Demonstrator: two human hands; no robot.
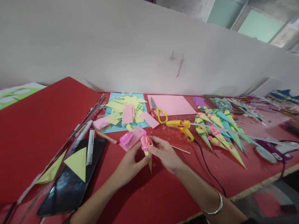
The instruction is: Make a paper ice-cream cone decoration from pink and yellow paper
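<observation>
Between my two hands is a small paper ice cream cone (pixel 146 145), its pale yellow tip pointing down and a pink swirl with a darker pink trim on top. My left hand (pixel 130 163) grips it from the left, fingers and thumb around its side. From the right, my right hand (pixel 167 154) pinches the cone near its trimmed rim. Just behind them lies a crumpled shiny pink wrapping piece (pixel 128 138) on pink paper. A yellow glue gun (pixel 181 126) rests beyond my right hand, with a long clear glue stick reaching out of its back.
Yellow-handled scissors (pixel 160 113) and yellow and pink paper scraps (pixel 126 107) lie at the back. Finished paper cones (pixel 219 130) are piled on the right. At left are a black tablet-like slab (pixel 67 186), markers (pixel 90 146) and a yellow paper piece (pixel 78 163).
</observation>
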